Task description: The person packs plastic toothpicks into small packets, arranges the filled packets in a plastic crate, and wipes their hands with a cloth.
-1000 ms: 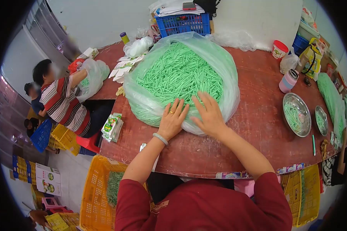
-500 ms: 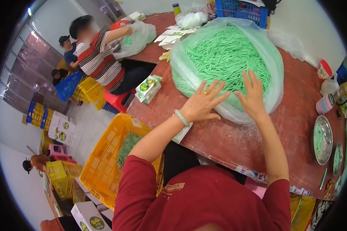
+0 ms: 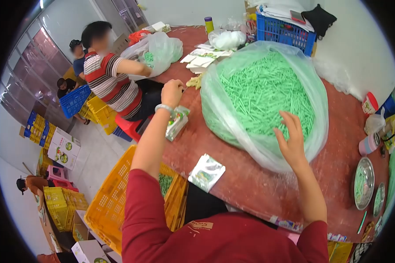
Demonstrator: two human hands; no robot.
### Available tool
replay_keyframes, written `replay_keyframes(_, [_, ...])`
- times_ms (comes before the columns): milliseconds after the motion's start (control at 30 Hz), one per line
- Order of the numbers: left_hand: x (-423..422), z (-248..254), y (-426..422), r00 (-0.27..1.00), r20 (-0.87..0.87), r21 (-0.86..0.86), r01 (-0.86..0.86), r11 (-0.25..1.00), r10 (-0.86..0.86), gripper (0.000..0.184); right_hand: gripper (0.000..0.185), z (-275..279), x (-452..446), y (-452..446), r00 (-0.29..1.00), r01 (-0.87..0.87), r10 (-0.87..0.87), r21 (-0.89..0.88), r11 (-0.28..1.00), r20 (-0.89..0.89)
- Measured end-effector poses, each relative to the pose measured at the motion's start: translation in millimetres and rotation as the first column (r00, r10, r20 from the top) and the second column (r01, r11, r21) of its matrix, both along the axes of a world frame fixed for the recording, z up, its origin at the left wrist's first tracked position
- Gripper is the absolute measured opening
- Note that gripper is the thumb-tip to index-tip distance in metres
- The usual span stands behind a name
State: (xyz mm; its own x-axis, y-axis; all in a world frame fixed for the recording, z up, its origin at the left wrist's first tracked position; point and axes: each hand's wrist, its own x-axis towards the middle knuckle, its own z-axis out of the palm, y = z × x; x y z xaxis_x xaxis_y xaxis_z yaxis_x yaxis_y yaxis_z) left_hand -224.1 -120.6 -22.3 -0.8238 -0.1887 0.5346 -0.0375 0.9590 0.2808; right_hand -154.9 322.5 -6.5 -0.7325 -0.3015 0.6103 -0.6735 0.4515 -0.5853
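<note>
A large clear plastic bag point(image 3: 215, 118) lies wide on the red table, heaped with thin green sticks point(image 3: 267, 96). Over its near right part is my right hand point(image 3: 290, 142), fingers apart and slightly bent, holding nothing. My left hand point(image 3: 173, 93), with a pale bangle at the wrist, is up at the table's left side, just beyond a stack of printed packets point(image 3: 177, 125). Its fingers are curled in, and what they hold, if anything, is hidden. A silver-white printed packet point(image 3: 207, 172) lies at the table's front edge between my arms.
Left of me stands a yellow crate point(image 3: 112, 197) with green pieces inside. A co-worker in a striped shirt point(image 3: 112, 87) sits at the far left by another plastic bag point(image 3: 162, 52). Metal bowls point(image 3: 364, 184) and a pink cup point(image 3: 369, 143) are at right; a blue basket point(image 3: 285, 33) stands behind.
My left hand has moved from the bag's near edge left to the packet stack, its fingers now curled. The right hand stays over the bag, fingers more bent. The view has shifted.
</note>
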Motion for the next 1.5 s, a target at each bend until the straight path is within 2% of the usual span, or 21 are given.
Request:
replay_keyframes(33, [-27.0,-9.0,-6.1,0.999,0.031,-0.001,-0.029,1.000,0.029,0.014,0.043,0.6,-1.8,-1.8,1.000,0.014,-0.014,-0.004,1.000,-0.005])
replay_keyframes(67, [-57.2,-24.9,-13.8,0.991,0.122,0.101,-0.063,0.993,0.050,0.015,0.043,0.9,-4.0,-2.2,1.000,0.029,-0.030,-0.009,1.000,-0.009])
replay_keyframes(167, [-123.0,-71.6,-11.5,0.968,0.131,0.267,-0.243,0.933,0.214,0.018,0.040,-1.0,-12.3,-5.1,0.997,0.078,-0.078,-0.004,0.997,0.015])
replay_keyframes(267, [-161.1,-105.7,-10.6,0.945,0.200,0.271,-0.307,0.912,0.258,0.018,0.039,-10.4,-21.6,-6.0,0.994,0.105,-0.106,0.029,0.994,0.026])
replay_keyframes(400, [-170.1,-102.7,-17.5,0.973,0.069,0.357,-0.230,0.905,0.220,0.021,0.040,-18.5,-29.1,-7.3,0.993,0.113,-0.115,0.042,0.993,0.033])
replay_keyframes(433, [-166.9,-92.1,-20.5,0.974,-0.030,0.352,-0.200,0.914,0.225,0.018,0.039,-19.7,-29.7,-6.1,0.993,0.113,-0.114,0.044,0.993,0.022])
replay_keyframes(500, [-155.2,-69.4,-25.8,0.937,-0.349,0.294,0.079,0.952,0.030,0.017,0.039,-19.4,-31.0,-4.3,0.994,0.108,-0.108,0.037,0.993,-0.012])
replay_keyframes(600, [-140.3,-23.2,-33.4,0.974,-0.218,0.573,0.176,0.801,-0.058,0.015,0.037,-19.8,-30.0,-1.2,0.995,0.086,-0.086,-0.009,0.996,0.053])
replay_keyframes(700, [-109.0,33.8,-12.5,0.939,-0.325,0.794,0.336,0.506,-0.113,0.014,0.033,-15.1,-24.2,-1.7,0.987,0.045,-0.029,-0.093,0.995,0.158])
replay_keyframes(733, [-91.6,57.4,2.0,0.956,-0.267,0.863,0.294,0.411,-0.122,0.012,0.032,-10.7,-21.6,-2.5,0.987,0.017,0.002,-0.122,0.992,0.158])
replay_keyframes(800, [-71.6,86.5,12.9,0.903,-0.267,0.871,0.375,0.316,-0.336,0.010,0.029,0.3,-15.6,-6.4,0.987,-0.024,0.052,-0.178,0.984,0.155])
replay_keyframes(833, [-64.3,97.4,22.8,0.856,-0.265,0.877,0.406,0.259,-0.443,0.009,0.025,2.5,-14.4,-9.0,0.961,-0.039,0.101,-0.239,0.970,0.256])
replay_keyframes(867, [-46.8,111.9,47.5,0.818,-0.268,0.883,0.421,0.210,-0.509,0.007,0.023,4.4,-14.0,-11.8,0.924,-0.041,0.151,-0.302,0.953,0.351])
replay_keyframes(933, [-5.4,138.7,116.4,0.765,-0.269,0.893,0.426,0.146,-0.586,0.008,0.032,15.3,-12.5,-16.5,0.545,-0.095,0.495,-0.536,0.839,0.677])
replay_keyframes(967, [11.9,141.3,145.1,0.734,-0.271,0.898,0.425,0.110,-0.623,0.008,0.040,22.0,-8.8,-19.5,0.393,-0.117,0.609,-0.620,0.776,0.688])
replay_keyframes(1000, [24.0,136.5,165.3,0.681,-0.215,0.889,0.433,0.149,-0.700,0.009,0.048,28.5,-5.2,-22.3,0.232,-0.122,0.709,-0.703,0.701,0.666])
replay_keyframes(1067, [60.0,130.5,212.1,0.561,-0.144,0.862,0.475,0.174,-0.815,0.010,0.054,36.7,0.9,-20.7,0.121,-0.068,0.852,-0.852,0.519,0.510])
replay_keyframes(1200, [105.1,94.4,272.7,0.388,-0.086,0.891,0.441,0.103,-0.918,0.014,0.051,33.0,7.1,14.6,0.485,0.107,0.833,-0.964,0.244,0.264])
replay_keyframes(1267, [121.6,79.0,300.8,0.357,-0.130,0.932,0.363,0.010,-0.925,0.015,0.050,27.9,13.1,50.4,0.523,0.032,0.803,-0.949,0.315,0.284])
replay_keyframes(1367, [136.0,74.4,339.2,0.449,-0.216,0.976,0.070,-0.207,-0.867,0.017,0.048,28.0,34.0,88.4,0.572,-0.048,0.747,-0.896,0.442,0.338])
replay_keyframes(1500, [135.2,51.4,375.8,0.473,-0.090,0.985,0.171,-0.009,-0.877,0.024,0.045,19.5,57.8,110.9,0.580,-0.065,0.719,-0.858,0.509,0.383])
